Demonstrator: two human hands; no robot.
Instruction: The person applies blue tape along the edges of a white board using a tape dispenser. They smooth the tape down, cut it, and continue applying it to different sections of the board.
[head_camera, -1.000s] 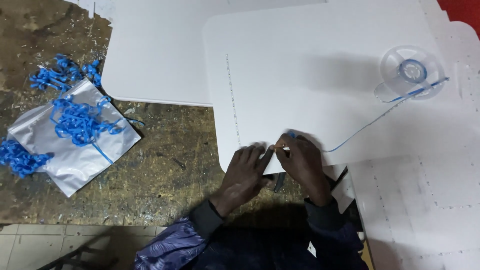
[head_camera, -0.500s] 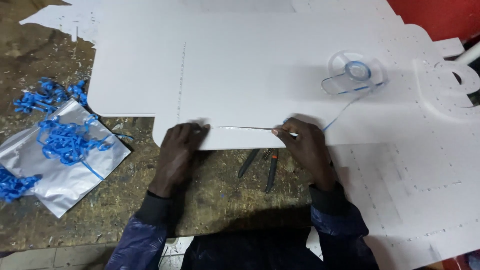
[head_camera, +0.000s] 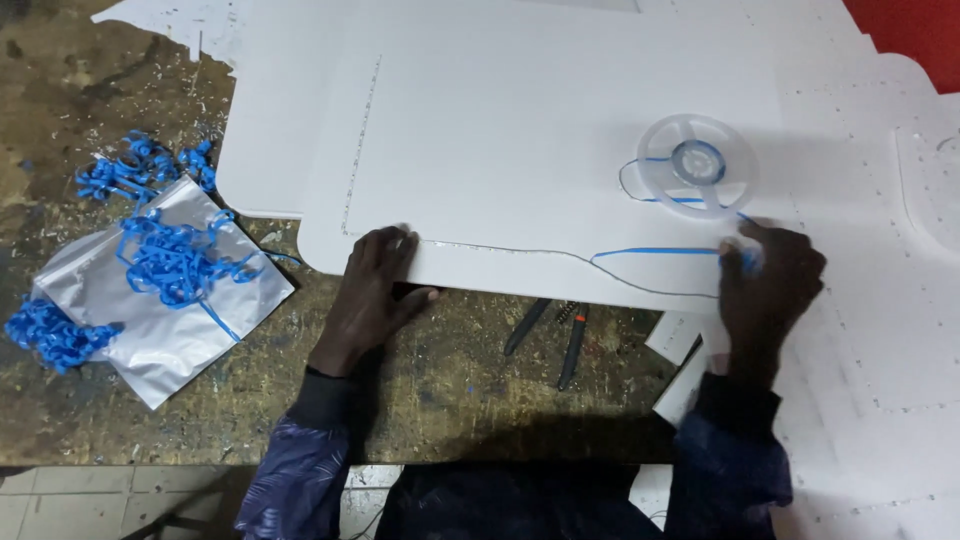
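Now right hand (head_camera: 765, 280) swung out from board's near edge toward clear reel (head_camera: 697, 165), pinching blue strip (head_camera: 655, 252); more strip drawn along white board (head_camera: 520, 130). Left hand (head_camera: 378, 280) stays flat, fingers spread, pinning board's near-left corner. Pliers (head_camera: 560, 335) just below board.

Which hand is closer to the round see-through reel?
The right hand is closer, just below the reel, pinching the blue strip. The left hand is far off to the reel's left, pressing the white sheet's edge.

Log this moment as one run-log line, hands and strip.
left hand: pressing white board edge | right hand: pinching blue strip | clear reel: on board
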